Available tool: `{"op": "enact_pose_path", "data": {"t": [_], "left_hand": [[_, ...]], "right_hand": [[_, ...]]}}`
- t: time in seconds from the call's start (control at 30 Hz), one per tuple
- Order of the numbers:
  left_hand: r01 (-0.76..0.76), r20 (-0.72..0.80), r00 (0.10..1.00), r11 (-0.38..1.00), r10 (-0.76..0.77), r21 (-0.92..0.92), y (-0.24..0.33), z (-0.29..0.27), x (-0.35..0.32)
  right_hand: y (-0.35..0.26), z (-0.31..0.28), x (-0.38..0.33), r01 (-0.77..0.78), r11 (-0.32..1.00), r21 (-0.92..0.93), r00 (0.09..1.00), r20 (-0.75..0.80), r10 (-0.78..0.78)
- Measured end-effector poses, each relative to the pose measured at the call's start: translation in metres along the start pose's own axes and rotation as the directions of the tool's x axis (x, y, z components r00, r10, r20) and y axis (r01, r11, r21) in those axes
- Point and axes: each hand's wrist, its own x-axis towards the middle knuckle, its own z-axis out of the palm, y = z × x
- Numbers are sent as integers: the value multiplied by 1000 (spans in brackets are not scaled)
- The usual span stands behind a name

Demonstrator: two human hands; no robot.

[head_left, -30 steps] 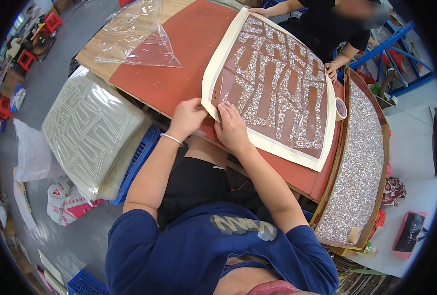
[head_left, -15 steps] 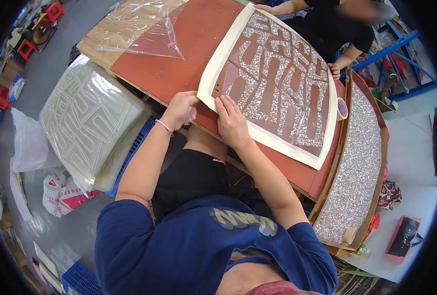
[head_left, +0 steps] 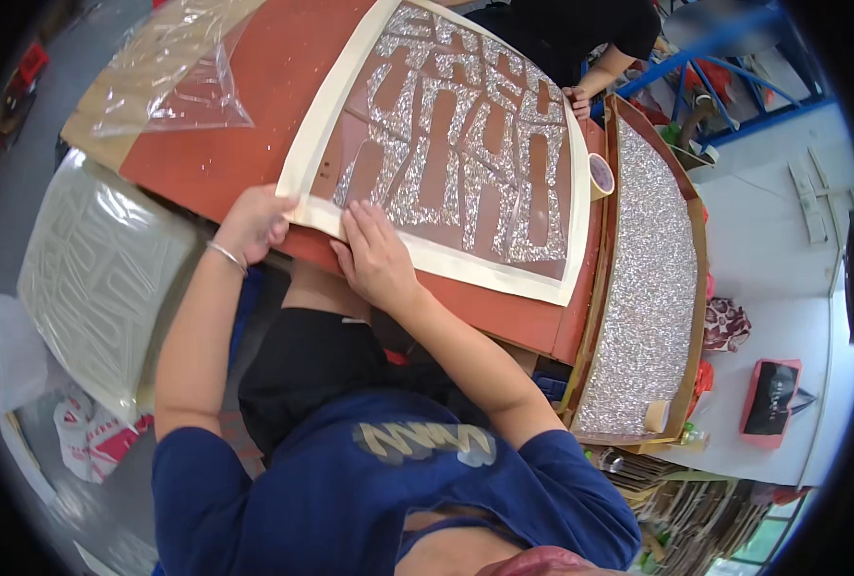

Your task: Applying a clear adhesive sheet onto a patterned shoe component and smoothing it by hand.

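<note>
Bright even daylight, sharp centre, strong fisheye edge bending.

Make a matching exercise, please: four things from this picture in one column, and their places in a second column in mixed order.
Things:
1. left hand
2. right hand
3. tape roll
4. clear plastic film

Places:
A. far left part of the red board
B. flat on the cream border, fingers on the glitter shapes
C. at the sheet's near left corner
D. beside the sheet's right edge

Pairs: 1-C, 2-B, 3-D, 4-A
</note>
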Motion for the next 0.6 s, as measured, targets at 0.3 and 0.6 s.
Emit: {"op": "enact_pose_path", "data": {"t": [0.3, 0.6], "left_hand": [[-144, -224, 915, 790, 335, 596, -10, 8, 29], [-43, -81, 880, 249, 468, 967, 0, 4, 13]], "right_hand": [[18, -4, 12, 8, 999, 52, 1000, -4, -7], [31, 0, 35, 156, 987, -46, 855, 507, -111]]}}
